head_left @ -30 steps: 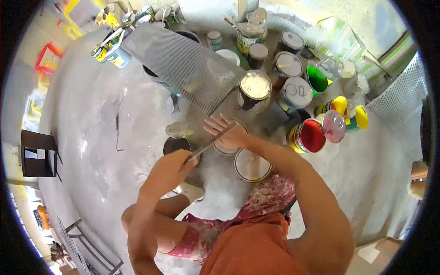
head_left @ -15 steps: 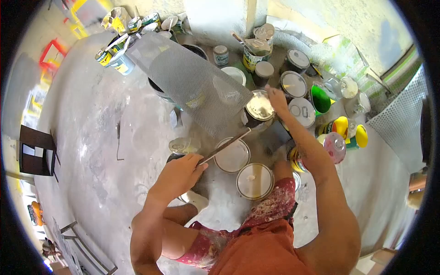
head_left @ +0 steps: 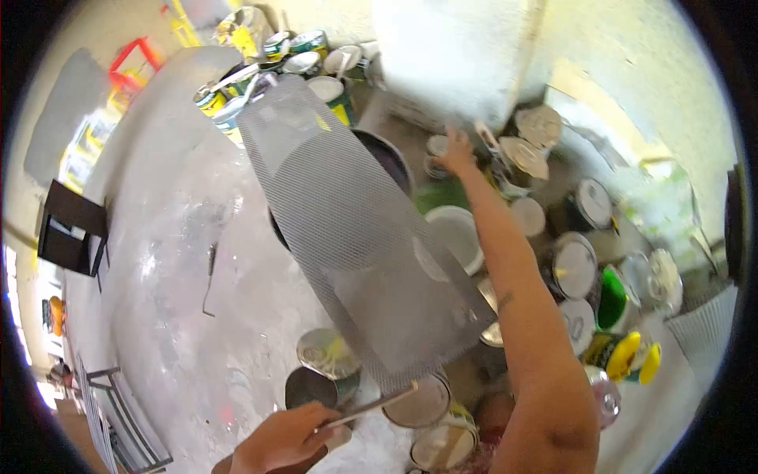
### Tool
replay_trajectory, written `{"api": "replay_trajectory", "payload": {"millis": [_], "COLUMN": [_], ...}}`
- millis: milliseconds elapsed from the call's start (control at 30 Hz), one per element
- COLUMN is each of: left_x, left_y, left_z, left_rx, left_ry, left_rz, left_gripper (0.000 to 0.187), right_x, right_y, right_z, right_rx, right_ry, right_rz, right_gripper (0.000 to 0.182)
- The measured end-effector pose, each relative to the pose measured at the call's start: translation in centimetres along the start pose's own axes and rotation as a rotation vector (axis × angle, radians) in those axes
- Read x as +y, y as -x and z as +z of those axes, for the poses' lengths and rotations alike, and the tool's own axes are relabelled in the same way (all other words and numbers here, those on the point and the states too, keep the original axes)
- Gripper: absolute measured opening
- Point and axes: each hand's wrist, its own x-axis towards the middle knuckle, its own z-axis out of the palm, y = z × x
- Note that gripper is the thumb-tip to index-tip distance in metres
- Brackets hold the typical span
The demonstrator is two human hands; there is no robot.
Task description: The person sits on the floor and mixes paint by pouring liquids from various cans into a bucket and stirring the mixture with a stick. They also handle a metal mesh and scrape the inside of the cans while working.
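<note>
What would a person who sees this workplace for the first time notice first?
Most likely the big perforated sheet, which slants through the middle of the view and partly hides a dark round tub. Next, the right hand, stretched far forward to a small can near the wall. Then, at the bottom, the left hand holds a thin stick.
</note>
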Motion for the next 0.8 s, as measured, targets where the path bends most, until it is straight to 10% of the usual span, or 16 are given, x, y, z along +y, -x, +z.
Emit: {"api": "replay_trajectory", "payload": {"millis": [333, 800], "left_x": [0.3, 2.4], "left_y": [-0.1, -0.9], "left_z": [-0.7, -1.7], "left_rx": [-0.074, -0.229], "left_ry": [0.199, 0.075], "left_rz": [-0.191, -0.049], "left_gripper": [0.024, 0.029], "right_x": [4.4, -12.4], "right_y": [-9.7, 14.4], "right_z": [7.4, -15.3], "right_rx": [-0.038, 0.272], "right_ry": [0.122, 0.172], "right_rz": [-0.120, -0.659], "right_gripper": [0.121, 0.094]}}
